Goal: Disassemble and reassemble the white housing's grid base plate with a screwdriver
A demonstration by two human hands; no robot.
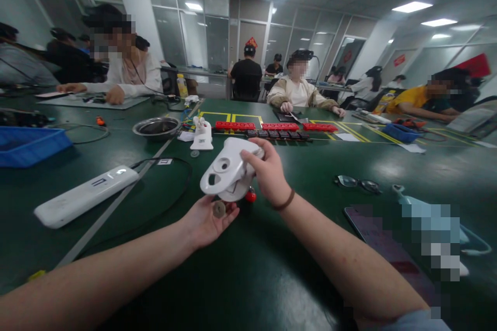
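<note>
My right hand (272, 173) grips a white plastic device (225, 163) by its right end, thumb on top. The device has a round socket and an oval opening, and is tilted in the air above the table. A red ball-shaped part (250, 195) shows just under it, by my right hand. My left hand (209, 220) is palm up below the device, its fingers loosely curled around a small greyish round disc (219, 210). Whether the left fingertips also touch the device I cannot tell. Beyond stands another white plastic part (202, 135), with a clear disc (194, 153) beside it.
Left lie a long white power bank-like block (87, 196) with a cable, a metal bowl (156, 128) and a blue tray (34, 147). Red strips (279, 126) lie ahead. Glasses (357, 183) and a phone (382, 240) are at right. Co-workers sit around the green table (295, 269).
</note>
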